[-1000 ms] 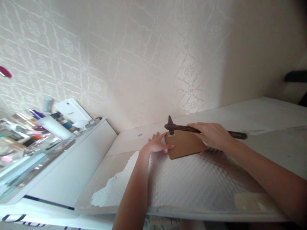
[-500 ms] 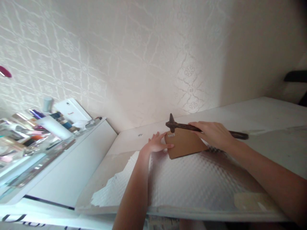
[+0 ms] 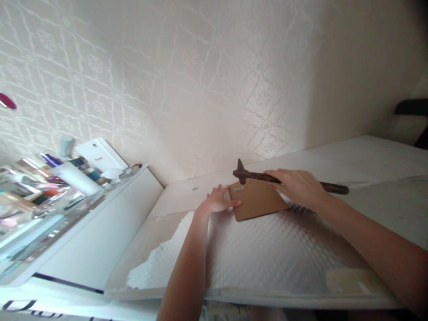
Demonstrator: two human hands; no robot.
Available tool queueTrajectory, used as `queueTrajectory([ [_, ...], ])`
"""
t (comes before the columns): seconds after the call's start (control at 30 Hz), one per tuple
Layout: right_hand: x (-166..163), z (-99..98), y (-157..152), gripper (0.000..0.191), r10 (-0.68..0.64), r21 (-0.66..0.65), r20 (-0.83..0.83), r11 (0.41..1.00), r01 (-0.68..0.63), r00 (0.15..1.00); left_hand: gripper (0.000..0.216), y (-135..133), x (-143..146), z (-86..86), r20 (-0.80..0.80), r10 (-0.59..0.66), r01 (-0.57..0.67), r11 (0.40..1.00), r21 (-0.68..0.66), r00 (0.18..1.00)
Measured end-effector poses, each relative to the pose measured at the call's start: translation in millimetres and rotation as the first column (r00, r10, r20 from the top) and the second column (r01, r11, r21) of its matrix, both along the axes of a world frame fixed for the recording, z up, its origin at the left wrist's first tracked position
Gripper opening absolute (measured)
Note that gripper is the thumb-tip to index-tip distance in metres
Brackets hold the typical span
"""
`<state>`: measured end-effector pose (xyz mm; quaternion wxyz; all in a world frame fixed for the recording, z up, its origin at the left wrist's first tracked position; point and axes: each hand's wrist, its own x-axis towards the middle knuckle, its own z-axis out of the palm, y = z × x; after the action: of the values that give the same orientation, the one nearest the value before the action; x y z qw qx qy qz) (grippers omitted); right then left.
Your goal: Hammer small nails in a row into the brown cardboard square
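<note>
A flat brown board (image 3: 257, 204), which looks like cardboard or thin wood, lies on the white covered surface. Near its upper left corner are small pale silvery marks or bits in a row, with tiny dots beside them; what they are I cannot make out. My left hand (image 3: 219, 199) grips the board's left edge, thumb on top and the other fingers beside the corner. My right hand (image 3: 297, 187) is wrapped round the dark handle of a hammer (image 3: 257, 176). The hammer's head is over the board's upper edge, close to the silvery bits.
Quilted white sheeting (image 3: 267, 258) covers part of the surface. On the left, a white cabinet (image 3: 110, 240) carries crowded bottles, tubes and a white box (image 3: 100, 154). A patterned wall (image 3: 207, 89) rises behind. Something dark (image 3: 413, 107) shows at the far right.
The hammer has shifted very slightly right, and the silvery bits and dots show a little more plainly. My left hand and the board have hardly moved.
</note>
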<state>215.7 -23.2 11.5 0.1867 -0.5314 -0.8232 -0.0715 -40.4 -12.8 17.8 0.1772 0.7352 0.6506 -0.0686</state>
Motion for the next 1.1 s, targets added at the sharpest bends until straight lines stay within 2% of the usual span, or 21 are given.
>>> queueTrajectory([
  [0.13,0.5,-0.4,0.4,0.034,0.032,-0.020,0.011,0.999,-0.032,0.999,0.101,0.0,-0.1,0.0,-0.007,-0.010,0.010,1.000,0.003,1.000],
  [0.3,0.5,-0.9,0.6,0.036,0.032,0.030,-0.042,0.999,-0.031,0.999,0.101,0.5,-0.8,-1.1,0.005,-0.011,0.011,1.000,-0.002,1.000],
  [0.5,-0.7,-1.7,0.3,0.035,0.025,-0.003,0.029,1.000,-0.025,0.999,0.100,-0.3,0.2,0.0,0.035,-0.003,0.003,1.000,0.007,0.999],
  [0.7,0.8,-1.2,0.5,0.037,0.031,0.049,-0.051,0.998,-0.029,0.998,0.100,-2.0,1.4,2.2,0.031,-0.008,0.008,1.000,0.002,0.999],
  [0.8,1.5,-2.2,1.4,0.037,0.018,0.022,-0.025,1.000,-0.017,1.000,0.101,-0.9,0.7,1.2,0.030,-0.005,0.005,1.000,0.003,1.000],
  [0.9,0.5,-3.1,1.7,0.036,0.058,-0.017,-0.006,0.998,-0.058,0.998,0.100,0.1,-0.2,0.3,0.030,-0.008,0.008,1.000,0.004,1.000],
  [1.1,-1.0,-1.3,0.1,0.037,0.042,0.022,-0.049,0.999,-0.041,0.998,0.099,-1.1,0.4,1.7,0.041,-0.006,0.006,1.000,0.005,0.999],
])
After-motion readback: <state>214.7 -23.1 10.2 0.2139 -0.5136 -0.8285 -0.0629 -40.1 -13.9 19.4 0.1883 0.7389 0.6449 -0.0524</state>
